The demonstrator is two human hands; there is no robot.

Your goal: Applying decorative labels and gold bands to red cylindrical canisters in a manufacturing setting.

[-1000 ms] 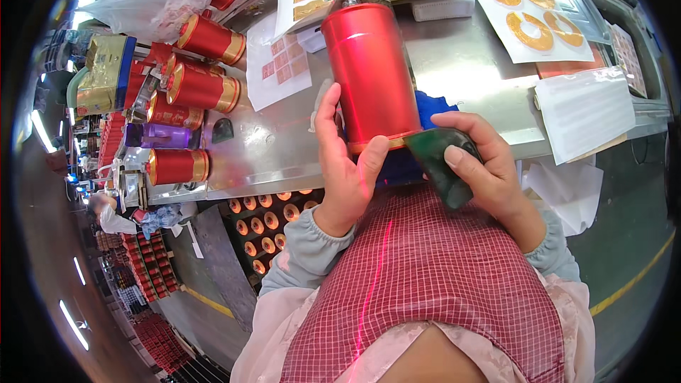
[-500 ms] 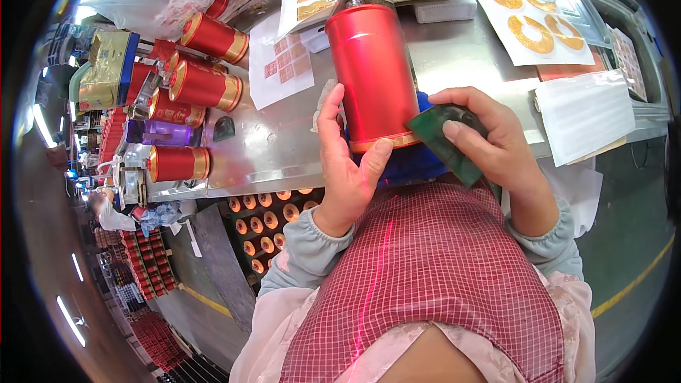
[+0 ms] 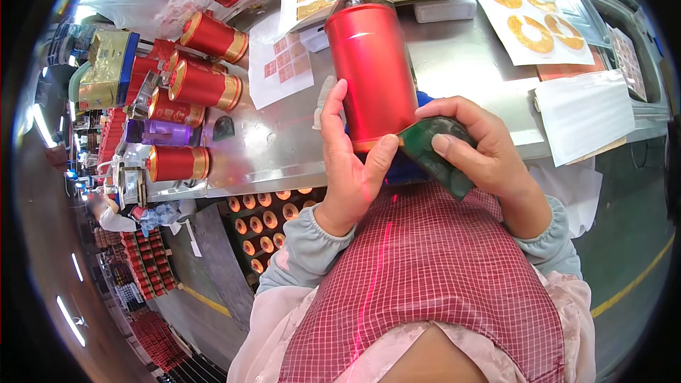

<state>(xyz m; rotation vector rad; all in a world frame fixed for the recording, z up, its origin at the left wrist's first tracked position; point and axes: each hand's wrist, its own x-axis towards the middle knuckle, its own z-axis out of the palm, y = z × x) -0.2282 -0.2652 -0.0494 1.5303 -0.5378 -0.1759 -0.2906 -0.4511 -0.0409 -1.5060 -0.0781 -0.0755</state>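
A glossy red cylindrical canister (image 3: 372, 64) lies in front of me on a metal fixture (image 3: 354, 1), with a narrow gold band (image 3: 366, 145) round its near end. Along its left side rest the stretched fingers of my left hand (image 3: 349, 181), while the thumb presses at the gold band, so the hand grips the canister's near end. My right hand (image 3: 489, 149) pinches a dark green flexible scraper-like sheet (image 3: 441, 167) between thumb and fingers. One corner of that sheet touches the band's right part, close to my left thumb. Blue cloth (image 3: 404, 171) shows beneath the canister.
Several red canisters with gold bands (image 3: 206, 85) stand on the left. Sticker sheets (image 3: 284, 64) and gold ring labels (image 3: 528, 32) lie on the metal table (image 3: 262, 156). White paper (image 3: 585, 113) sits at right. Below the table's edge is a rack of round gold-rimmed pieces (image 3: 269, 220).
My right hand has shifted slightly left and down with the green sheet, bringing its corner closer to my left thumb. The left hand has barely moved; the canister stays in place.
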